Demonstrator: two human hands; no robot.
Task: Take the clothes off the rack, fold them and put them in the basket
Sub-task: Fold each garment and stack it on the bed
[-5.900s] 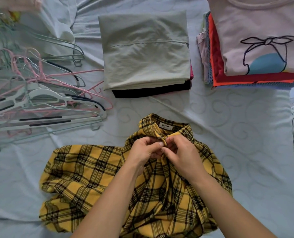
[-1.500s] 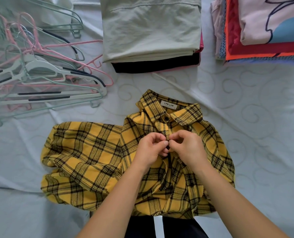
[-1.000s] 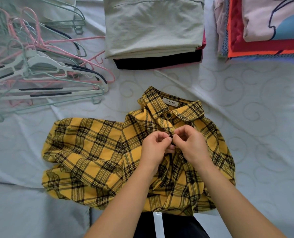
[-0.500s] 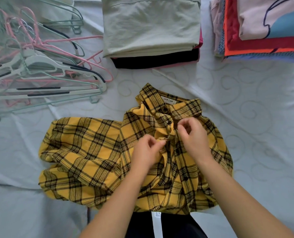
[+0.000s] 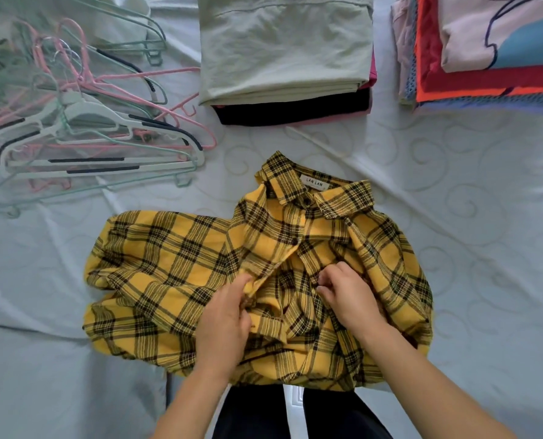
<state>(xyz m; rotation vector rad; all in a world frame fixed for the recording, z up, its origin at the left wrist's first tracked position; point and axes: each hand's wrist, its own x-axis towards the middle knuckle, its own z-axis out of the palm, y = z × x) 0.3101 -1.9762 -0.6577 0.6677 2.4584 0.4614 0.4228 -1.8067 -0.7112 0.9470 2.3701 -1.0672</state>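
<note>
Buttoning a yellow plaid shirt (image 5: 181,264) at six o'clock on the bed (image 5: 453,217), left hand (image 5: 229,315) pinching the placket, right hand (image 5: 346,296) curled on the opposite edge; risking a mismatched button from bunched cloth.

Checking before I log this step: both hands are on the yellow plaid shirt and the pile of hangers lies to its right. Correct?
Not quite. In the head view the hangers lie to the upper left of the shirt, not to its right. Both the left hand and the right hand are on it.
</note>
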